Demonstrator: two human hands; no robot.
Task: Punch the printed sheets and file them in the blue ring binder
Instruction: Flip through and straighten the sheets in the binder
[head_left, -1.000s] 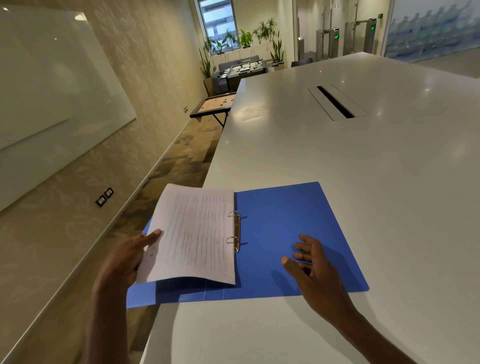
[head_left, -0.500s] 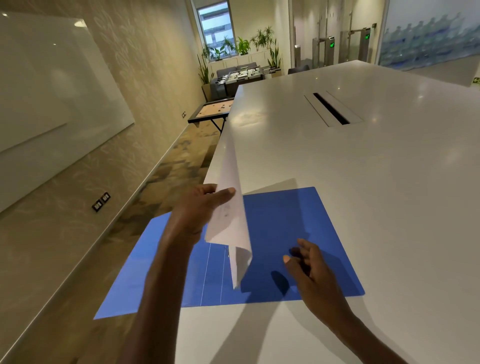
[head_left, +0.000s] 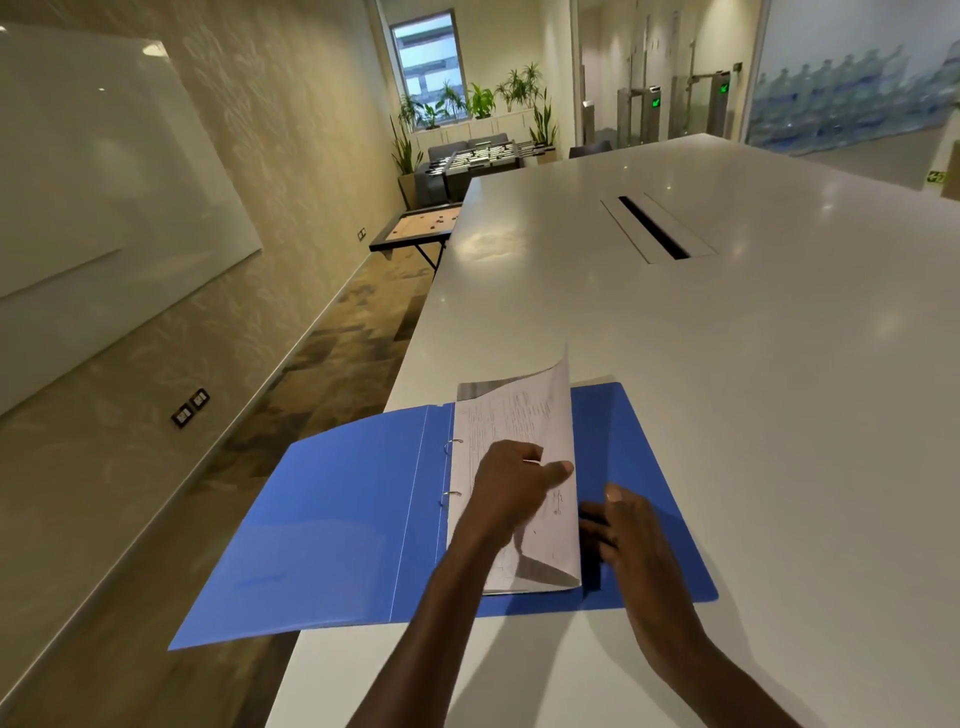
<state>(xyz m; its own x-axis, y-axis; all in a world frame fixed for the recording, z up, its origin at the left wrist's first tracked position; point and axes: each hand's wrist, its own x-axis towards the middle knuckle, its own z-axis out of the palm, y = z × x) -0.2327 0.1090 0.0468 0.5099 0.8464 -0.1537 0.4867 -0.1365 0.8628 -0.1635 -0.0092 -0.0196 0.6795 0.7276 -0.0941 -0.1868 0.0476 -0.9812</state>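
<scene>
My left hand (head_left: 511, 480) lay across the printed sheets (head_left: 511, 431), fingers curled over the right-hand edge of the stack with the thumb stretched along that edge, gripping the pages and pressing them down. My right hand (head_left: 623, 525) rested just to the right of it, fingers loosely extended and flat on the blue ring binder (head_left: 332, 525), holding nothing; the fingertips touched the stack's right edge, or came just short of it.

Half a second before, my left hand had held the sheets upright in mid-swing above the binder. A second before, they lay on the left-hand cover. By this moment they had swung right over on the rings (head_left: 451, 470) and were coming down on the right-hand cover, under my left palm. The top page still curled upward at its far corner, beyond my left fingers, so the stack had not fully settled.

To the left of my left wrist the two metal rings stood up from the spine, threaded through the sheets' left margin. Further left, the other cover hung out past the edge of the white table (head_left: 727, 364).

I judged the punching and filing to be done: what remained was flattening the stack and closing the cover.
</scene>
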